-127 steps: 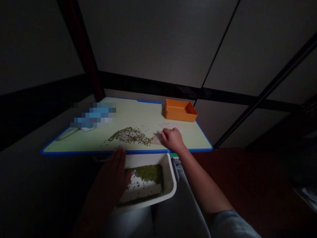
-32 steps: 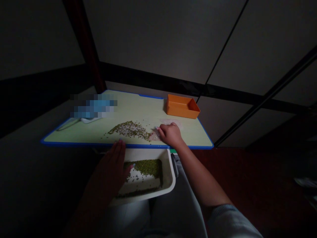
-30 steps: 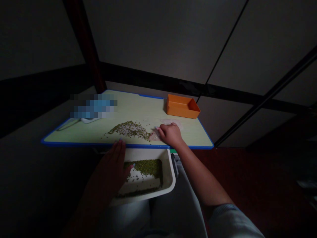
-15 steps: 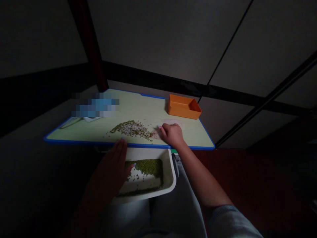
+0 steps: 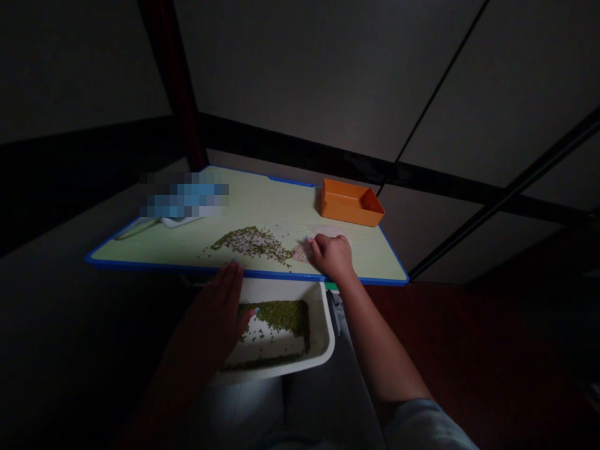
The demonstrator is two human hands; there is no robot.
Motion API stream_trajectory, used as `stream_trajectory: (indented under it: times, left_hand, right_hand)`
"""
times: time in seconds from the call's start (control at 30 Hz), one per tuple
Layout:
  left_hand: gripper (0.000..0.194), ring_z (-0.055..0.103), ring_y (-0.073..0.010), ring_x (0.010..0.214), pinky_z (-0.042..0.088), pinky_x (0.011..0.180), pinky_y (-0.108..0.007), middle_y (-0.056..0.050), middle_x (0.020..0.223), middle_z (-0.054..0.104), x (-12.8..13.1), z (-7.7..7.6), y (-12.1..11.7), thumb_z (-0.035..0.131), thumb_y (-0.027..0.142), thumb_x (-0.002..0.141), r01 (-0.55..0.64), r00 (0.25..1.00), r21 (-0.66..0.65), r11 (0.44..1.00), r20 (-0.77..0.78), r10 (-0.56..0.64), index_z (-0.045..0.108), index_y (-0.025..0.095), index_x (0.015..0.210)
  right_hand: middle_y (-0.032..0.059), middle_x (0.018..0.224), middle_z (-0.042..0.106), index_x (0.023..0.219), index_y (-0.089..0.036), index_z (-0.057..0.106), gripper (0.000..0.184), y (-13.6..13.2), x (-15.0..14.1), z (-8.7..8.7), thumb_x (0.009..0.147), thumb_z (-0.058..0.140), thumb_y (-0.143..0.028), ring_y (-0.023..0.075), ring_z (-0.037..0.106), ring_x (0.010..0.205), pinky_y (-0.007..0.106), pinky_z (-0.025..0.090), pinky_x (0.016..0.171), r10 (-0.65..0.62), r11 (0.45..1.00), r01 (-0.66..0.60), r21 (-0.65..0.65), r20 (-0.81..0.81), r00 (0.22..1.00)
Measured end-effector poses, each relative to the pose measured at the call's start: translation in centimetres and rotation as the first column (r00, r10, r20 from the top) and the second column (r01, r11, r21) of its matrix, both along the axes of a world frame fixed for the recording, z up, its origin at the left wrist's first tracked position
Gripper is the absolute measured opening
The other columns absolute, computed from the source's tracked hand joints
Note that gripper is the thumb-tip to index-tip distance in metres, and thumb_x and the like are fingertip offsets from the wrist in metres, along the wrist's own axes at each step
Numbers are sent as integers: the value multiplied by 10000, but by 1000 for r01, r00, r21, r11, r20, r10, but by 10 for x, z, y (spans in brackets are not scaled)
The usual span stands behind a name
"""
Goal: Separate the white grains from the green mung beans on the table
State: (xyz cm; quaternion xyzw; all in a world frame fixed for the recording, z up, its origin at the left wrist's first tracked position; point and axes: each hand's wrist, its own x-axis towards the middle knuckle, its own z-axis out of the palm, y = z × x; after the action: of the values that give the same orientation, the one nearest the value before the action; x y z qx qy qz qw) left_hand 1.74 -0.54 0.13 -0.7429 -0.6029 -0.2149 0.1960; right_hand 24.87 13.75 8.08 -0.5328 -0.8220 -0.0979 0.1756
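Observation:
My right hand rests with curled fingers on the pale table, over a thin pinkish patch. Whatever its fingers may hold is hidden. Left of it spreads a loose pile of small green and pale grains. My left hand is stretched out, its fingertips at the table's blue front edge and its thumb over a white bin. Inside this bin, below the table edge, lie many green grains, heaped toward the back right.
An orange open box stands at the table's back right. At the left, a blurred-out blue item lies on something white. Behind the table rise panelled walls; dark reddish floor shows at the right.
My right hand has slid slightly to the right on the table, baring more of the pinkish patch. My left hand stays in place. The view has shifted a little.

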Motion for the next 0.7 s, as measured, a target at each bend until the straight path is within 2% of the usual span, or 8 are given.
stream_trajectory:
  times: [0.23, 0.7]
  left_hand:
    - [772, 328, -324, 1430, 379, 1106, -485, -226, 1538, 329, 1, 2, 0, 336, 493, 893, 4, 1000, 8, 1000, -5, -4, 136, 49, 1492]
    - [779, 335, -338, 1423, 371, 1111, -482, -238, 1522, 356, 1, 5, -1, 322, 502, 904, 8, 1000, 22, 1000, -26, -8, 108, 41, 1494]
  right_hand:
    - [82, 788, 738, 879, -199, 675, 397, 1, -4, 3, 1000, 357, -403, 182, 646, 704, 300, 308, 751, -59, 997, 60, -44, 31, 998]
    - [78, 783, 732, 861, -195, 674, 391, 3, -5, 2, 997, 372, -401, 181, 640, 716, 292, 297, 729, 26, 999, -25, -39, 23, 999]
